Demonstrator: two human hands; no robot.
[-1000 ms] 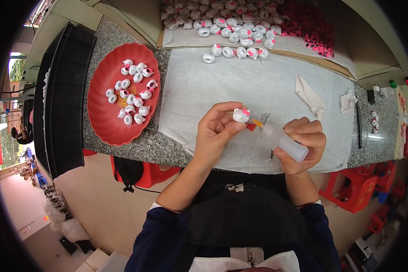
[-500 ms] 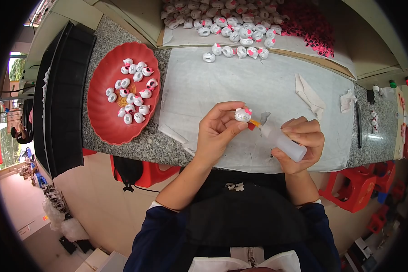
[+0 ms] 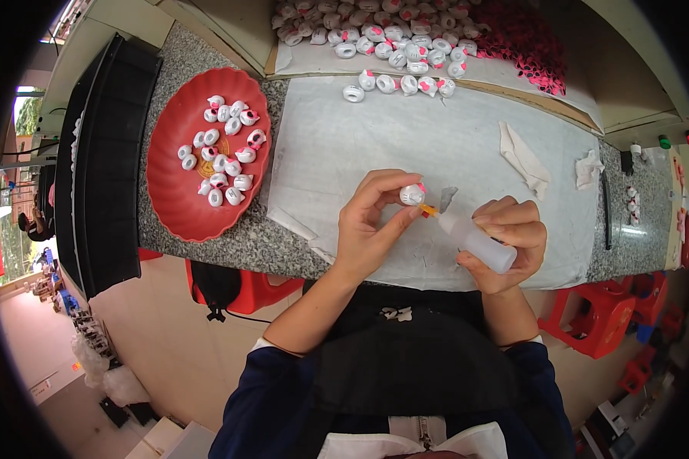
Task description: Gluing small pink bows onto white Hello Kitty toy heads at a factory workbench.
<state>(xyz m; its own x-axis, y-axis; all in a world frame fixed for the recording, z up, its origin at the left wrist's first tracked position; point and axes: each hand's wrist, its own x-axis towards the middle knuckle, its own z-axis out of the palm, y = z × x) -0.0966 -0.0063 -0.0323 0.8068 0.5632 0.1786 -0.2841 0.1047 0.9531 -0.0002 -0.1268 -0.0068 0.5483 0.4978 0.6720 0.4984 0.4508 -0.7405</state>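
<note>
One small white piece with a pink spot (image 3: 413,194) is the centre of the work. The left hand (image 3: 375,226) pinches it between thumb and fingertips and holds it up over the pale sheet (image 3: 344,145) that covers the granite counter (image 3: 230,241). The right hand (image 3: 505,233) is closed around a small white squeeze bottle (image 3: 478,241), and the orange nozzle (image 3: 429,209) of the bottle touches the piece, or is just beside it; I cannot tell which.

I judge that the step in hand is putting a drop from the bottle on the piece. The next move calls for a soft, short squeeze with the nozzle steady on the right spot, while the left fingers keep the piece from turning and stay away from the wet place.

Left of the piece, on the counter, stands a red scalloped tray (image 3: 177,206) with many similar white and pink pieces in it. Beyond the piece, at the far edge of the sheet, lies a row of white pieces (image 3: 402,82), and behind this row a bigger heap of them. To the right of the piece lie two crumpled white cloths (image 3: 524,157) on the sheet. Far left of the tray is a stack of black trays (image 3: 103,153).
</note>
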